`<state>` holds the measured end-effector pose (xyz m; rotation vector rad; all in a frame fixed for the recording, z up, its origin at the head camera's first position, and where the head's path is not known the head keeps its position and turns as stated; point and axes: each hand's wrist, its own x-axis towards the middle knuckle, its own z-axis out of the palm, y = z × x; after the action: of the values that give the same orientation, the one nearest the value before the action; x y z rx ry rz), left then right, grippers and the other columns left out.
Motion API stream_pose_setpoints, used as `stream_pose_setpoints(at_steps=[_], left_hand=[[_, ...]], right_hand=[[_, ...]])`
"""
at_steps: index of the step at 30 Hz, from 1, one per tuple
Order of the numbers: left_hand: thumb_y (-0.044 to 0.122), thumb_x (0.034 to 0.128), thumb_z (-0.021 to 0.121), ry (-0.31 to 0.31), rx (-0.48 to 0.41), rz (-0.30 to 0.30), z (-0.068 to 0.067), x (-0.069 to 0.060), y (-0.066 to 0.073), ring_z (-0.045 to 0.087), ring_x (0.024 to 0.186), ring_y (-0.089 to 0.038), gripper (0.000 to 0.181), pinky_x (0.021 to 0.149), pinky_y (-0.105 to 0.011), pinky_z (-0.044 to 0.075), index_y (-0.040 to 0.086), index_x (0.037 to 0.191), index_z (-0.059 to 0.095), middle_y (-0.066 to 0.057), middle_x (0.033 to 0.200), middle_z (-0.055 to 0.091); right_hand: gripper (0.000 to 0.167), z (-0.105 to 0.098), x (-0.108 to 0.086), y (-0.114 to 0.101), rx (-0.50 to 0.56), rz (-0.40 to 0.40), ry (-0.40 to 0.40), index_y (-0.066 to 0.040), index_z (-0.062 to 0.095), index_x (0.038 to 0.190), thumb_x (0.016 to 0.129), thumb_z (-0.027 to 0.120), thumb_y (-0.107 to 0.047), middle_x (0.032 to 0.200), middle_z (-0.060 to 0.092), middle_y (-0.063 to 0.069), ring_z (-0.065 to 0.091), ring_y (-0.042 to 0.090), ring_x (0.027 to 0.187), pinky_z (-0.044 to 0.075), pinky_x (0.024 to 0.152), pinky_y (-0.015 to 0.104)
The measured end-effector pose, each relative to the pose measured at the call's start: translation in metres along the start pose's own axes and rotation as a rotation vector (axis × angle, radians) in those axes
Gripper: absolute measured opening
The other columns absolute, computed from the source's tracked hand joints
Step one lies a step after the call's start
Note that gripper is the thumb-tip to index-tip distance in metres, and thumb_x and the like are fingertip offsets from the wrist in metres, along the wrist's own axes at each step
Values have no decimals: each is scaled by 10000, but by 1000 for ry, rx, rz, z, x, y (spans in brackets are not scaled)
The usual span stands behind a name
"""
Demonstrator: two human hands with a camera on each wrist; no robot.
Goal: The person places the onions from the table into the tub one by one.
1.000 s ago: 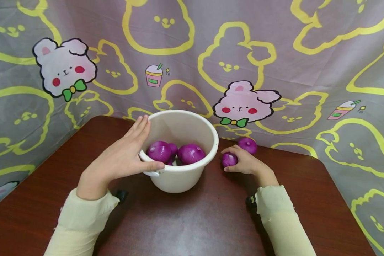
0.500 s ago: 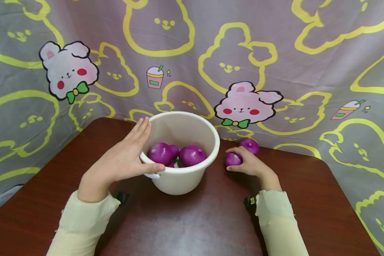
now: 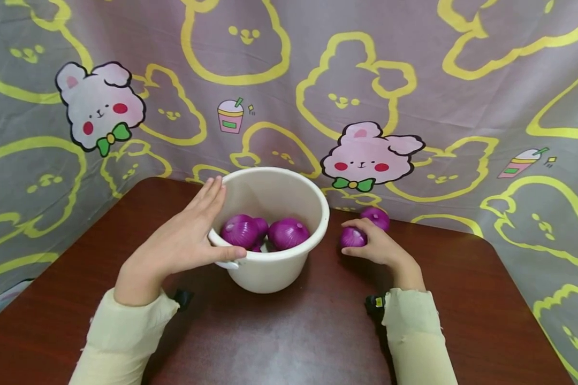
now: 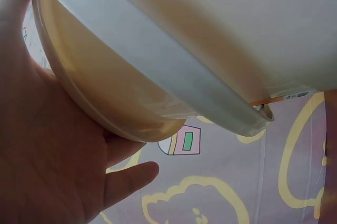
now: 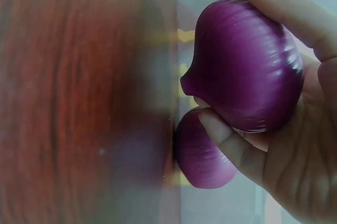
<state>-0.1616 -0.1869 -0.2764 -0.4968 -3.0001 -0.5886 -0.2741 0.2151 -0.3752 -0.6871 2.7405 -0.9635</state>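
A cream-coloured bucket [image 3: 268, 278] stands on the table with several purple onions [image 3: 289, 233] inside. My left hand [image 3: 180, 232] rests along its left rim, the thumb lying over the near edge and the fingers straight against the outside. In the left wrist view, the fingers of that hand [image 4: 47, 140] reach past the bucket's rim [image 4: 142, 45]. To the right of the bucket, my right hand [image 3: 380, 245] grips a purple onion [image 3: 352, 237] between thumb and fingers. Just behind that one lies another onion [image 3: 377, 218]. Whether the gripped onion [image 5: 242, 66] touches the table cannot be told.
The dark reddish-brown table [image 3: 289, 342] is bordered at the back and sides by a patterned grey curtain [image 3: 279, 107] with yellow outlines and rabbit faces. A small white lug [image 3: 228, 264] sticks out under the bucket's rim, below my left thumb.
My right hand has shifted slightly to the right, its fingers staying round the onion. My left hand and the bucket keep their places, and the head view has moved slightly.
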Motion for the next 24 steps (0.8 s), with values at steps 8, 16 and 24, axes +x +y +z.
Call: stream_pose_setpoints(at_steps=[8, 16, 24], left_hand=[[762, 755, 650, -1, -1, -5, -1, -1, -2, -44, 1567, -263, 1229, 1223, -512, 232, 40, 1586, 101, -44, 1690, -34], [751, 762, 658, -5, -13, -1, -1, -2, -3, -58, 1566, -258, 1229, 1234, -514, 201, 37, 1585, 90, -42, 1687, -54], [749, 763, 659, -9, -19, 5, 0, 0, -2, -61, 1566, -255, 1227, 1233, -514, 205, 37, 1585, 91, -42, 1688, -58]], right_hand=[[637, -8, -4, -12, -15, 16, 25, -141, 536, 1370, 813, 819, -269, 1355, 492, 183, 511, 394, 1203, 515, 969, 567], [660, -18, -11, -25, -54, -11, 38, -136, 529, 1378, 801, 827, -253, 1311, 496, 139, 528, 367, 1178, 544, 936, 544], [634, -25, -18, -36, -96, -66, 67, -108, 552, 1351, 795, 833, -223, 1275, 510, 145, 553, 346, 1131, 547, 930, 529]])
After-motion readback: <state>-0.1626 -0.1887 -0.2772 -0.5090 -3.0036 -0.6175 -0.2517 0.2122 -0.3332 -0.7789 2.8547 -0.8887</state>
